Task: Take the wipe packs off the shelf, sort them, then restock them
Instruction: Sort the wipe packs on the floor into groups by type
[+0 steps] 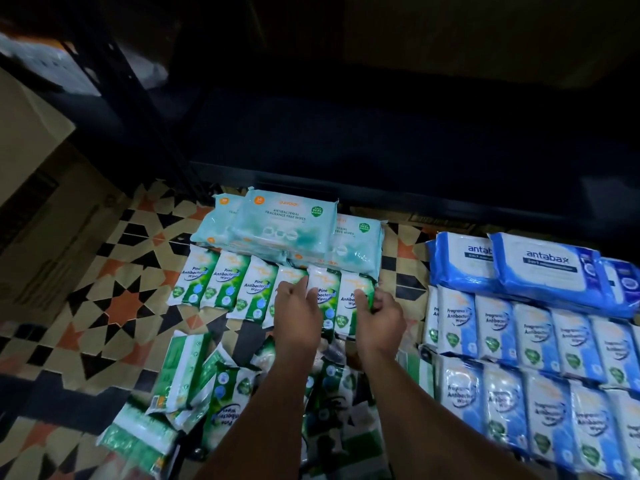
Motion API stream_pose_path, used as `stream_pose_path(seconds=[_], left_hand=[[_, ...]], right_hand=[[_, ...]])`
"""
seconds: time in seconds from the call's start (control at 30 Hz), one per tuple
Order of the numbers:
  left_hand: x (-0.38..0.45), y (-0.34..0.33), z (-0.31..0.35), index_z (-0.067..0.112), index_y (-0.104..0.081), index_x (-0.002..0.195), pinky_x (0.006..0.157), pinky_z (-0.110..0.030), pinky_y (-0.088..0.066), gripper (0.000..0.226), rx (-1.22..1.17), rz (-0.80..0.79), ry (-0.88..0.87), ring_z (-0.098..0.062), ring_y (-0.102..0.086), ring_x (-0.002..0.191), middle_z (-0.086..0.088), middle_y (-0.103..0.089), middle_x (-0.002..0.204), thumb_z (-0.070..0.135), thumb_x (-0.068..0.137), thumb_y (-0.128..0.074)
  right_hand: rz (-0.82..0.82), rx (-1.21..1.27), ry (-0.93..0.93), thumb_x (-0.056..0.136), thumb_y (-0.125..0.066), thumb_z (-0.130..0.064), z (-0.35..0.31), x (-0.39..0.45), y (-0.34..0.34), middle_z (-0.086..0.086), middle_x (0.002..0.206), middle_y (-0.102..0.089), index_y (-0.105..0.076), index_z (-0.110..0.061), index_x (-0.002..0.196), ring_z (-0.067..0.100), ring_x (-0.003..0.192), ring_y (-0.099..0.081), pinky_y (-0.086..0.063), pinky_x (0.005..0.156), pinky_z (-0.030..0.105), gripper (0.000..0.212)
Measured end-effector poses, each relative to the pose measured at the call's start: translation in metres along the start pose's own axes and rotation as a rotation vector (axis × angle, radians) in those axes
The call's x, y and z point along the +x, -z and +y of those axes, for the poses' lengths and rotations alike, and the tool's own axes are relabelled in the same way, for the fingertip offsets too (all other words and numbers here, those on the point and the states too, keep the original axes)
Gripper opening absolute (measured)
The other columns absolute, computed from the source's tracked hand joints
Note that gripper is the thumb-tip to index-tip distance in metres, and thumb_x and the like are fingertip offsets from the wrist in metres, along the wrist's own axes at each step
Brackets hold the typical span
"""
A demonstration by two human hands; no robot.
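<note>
On the patterned floor point(86, 271), the row of green packs point(242, 289) stands tight; the left hand point(298, 306) lies flat on one, the right hand point(379, 315) pinches the end pack point(356, 292) (a nudge could topple its neighbours).

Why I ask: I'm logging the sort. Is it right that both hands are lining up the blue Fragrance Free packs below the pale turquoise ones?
Not quite: the head view shows the left hand and right hand on the green Pine Antibacterial Wipes row, below the pale turquoise packs.

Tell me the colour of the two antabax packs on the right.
Blue with white label panels, the antabax packs show clearly in the head view.
</note>
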State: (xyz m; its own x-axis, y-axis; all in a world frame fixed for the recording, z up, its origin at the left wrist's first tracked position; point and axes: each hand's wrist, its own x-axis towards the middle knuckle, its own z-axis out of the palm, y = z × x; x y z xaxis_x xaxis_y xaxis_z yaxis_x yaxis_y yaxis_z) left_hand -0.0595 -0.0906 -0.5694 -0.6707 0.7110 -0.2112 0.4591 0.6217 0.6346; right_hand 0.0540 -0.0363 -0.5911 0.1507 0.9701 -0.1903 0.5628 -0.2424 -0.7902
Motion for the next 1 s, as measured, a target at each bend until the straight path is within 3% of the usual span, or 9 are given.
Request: stream_pose_path(seconds=[0.17, 0.27, 0.37, 0.53, 0.63, 0.73, 0.8, 0.9, 1.0], left_hand=[[0.001, 0.006, -0.002, 0.011, -0.053, 0.142, 0.089, -0.042, -0.047, 0.043, 0.058, 0.021, -0.053, -0.033, -0.054, 0.108, -0.015, -0.049, 0.127, 0.032, 0.105, -0.049], [0.002, 0.012, -0.002, 0.012, -0.051, 0.142, 0.087, -0.042, -0.051, 0.049, 0.053, 0.013, -0.05, -0.031, -0.057, 0.105, -0.015, -0.048, 0.129, 0.037, 0.1, -0.059], [0.0, 0.022, 0.0, 0.011, -0.051, 0.142, 0.084, -0.038, -0.051, 0.051, -0.05, -0.005, -0.043, -0.021, -0.055, 0.09, -0.015, -0.055, 0.119, 0.03, 0.098, -0.066], [-0.014, 0.041, -0.01, 0.011, -0.06, 0.126, 0.072, -0.032, -0.043, 0.029, -0.117, 0.031, -0.072, -0.019, -0.054, 0.079, -0.012, -0.06, 0.103, 0.021, 0.1, -0.061], [-0.028, 0.054, -0.025, 0.016, -0.062, 0.103, 0.067, -0.038, -0.048, 0.009, 0.106, -0.072, -0.224, -0.027, -0.059, 0.082, -0.007, -0.062, 0.093, 0.021, 0.097, -0.057], [-0.045, 0.06, -0.041, 0.023, -0.058, 0.106, 0.084, -0.044, -0.046, 0.016, 0.404, -0.16, -0.386, -0.028, -0.056, 0.099, -0.001, -0.059, 0.102, 0.025, 0.091, -0.057], [-0.061, 0.062, -0.045, 0.023, -0.049, 0.101, 0.089, -0.046, -0.041, 0.014, 0.411, -0.082, -0.356, -0.028, -0.052, 0.097, 0.0, -0.055, 0.098, 0.032, 0.091, -0.054], [-0.075, 0.062, -0.049, 0.018, -0.048, 0.111, 0.096, -0.047, -0.04, 0.036, 0.502, 0.019, -0.217, -0.03, -0.056, 0.104, -0.005, -0.058, 0.108, 0.049, 0.093, -0.048], [-0.083, 0.063, -0.046, 0.015, -0.031, 0.146, 0.116, -0.049, -0.024, 0.096, 0.696, -0.205, -0.009, -0.035, -0.04, 0.137, -0.013, -0.045, 0.144, 0.082, 0.08, -0.052]], right_hand=[[-0.09, -0.053, -0.053, 0.09, -0.071, -0.043, -0.008, 0.005, 0.009, 0.009, 0.095, -0.071, -0.069, -0.007, 0.11, 0.026, 0.086, -0.065, -0.052, 0.074, 0.033, 0.041], [-0.141, -0.089, -0.086, 0.09, -0.073, -0.041, -0.017, 0.007, 0.02, 0.01, 0.099, -0.072, -0.067, -0.009, 0.115, 0.028, 0.093, -0.067, -0.046, 0.075, 0.027, 0.042], [-0.146, -0.094, -0.1, 0.09, -0.072, -0.04, -0.024, 0.004, 0.032, 0.009, 0.101, -0.073, -0.067, -0.013, 0.116, 0.026, 0.092, -0.067, -0.039, 0.073, 0.022, 0.038], [-0.141, -0.064, -0.102, 0.09, -0.073, -0.034, -0.021, -0.011, 0.048, 0.003, 0.08, -0.063, -0.06, -0.009, 0.098, 0.024, 0.079, -0.064, -0.041, 0.068, 0.024, 0.029], [-0.179, -0.172, 0.041, 0.093, -0.068, -0.028, -0.017, -0.029, 0.06, 0.003, 0.073, -0.06, -0.057, -0.008, 0.088, 0.02, 0.067, -0.06, -0.045, 0.062, 0.029, 0.023], [-0.364, -0.277, 0.194, 0.091, -0.066, -0.029, -0.005, -0.047, 0.064, 0.001, 0.074, -0.064, -0.056, -0.018, 0.082, 0.019, 0.066, -0.06, -0.05, 0.063, 0.032, 0.018], [-0.506, -0.364, 0.294, 0.088, -0.068, -0.029, 0.001, -0.056, 0.065, 0.001, 0.079, -0.065, -0.053, -0.025, 0.079, 0.021, 0.073, -0.064, -0.056, 0.068, 0.037, 0.018], [-0.639, -0.524, 0.447, 0.084, -0.076, -0.029, 0.003, -0.065, 0.07, 0.001, 0.109, -0.064, -0.064, -0.029, 0.104, 0.02, 0.101, -0.06, -0.054, 0.084, 0.035, 0.024], [-0.703, -0.654, 0.519, 0.082, -0.081, -0.04, 0.004, -0.07, 0.071, 0.002, 0.127, -0.06, -0.058, -0.026, 0.13, 0.023, 0.127, -0.045, -0.048, 0.099, 0.037, 0.055]])
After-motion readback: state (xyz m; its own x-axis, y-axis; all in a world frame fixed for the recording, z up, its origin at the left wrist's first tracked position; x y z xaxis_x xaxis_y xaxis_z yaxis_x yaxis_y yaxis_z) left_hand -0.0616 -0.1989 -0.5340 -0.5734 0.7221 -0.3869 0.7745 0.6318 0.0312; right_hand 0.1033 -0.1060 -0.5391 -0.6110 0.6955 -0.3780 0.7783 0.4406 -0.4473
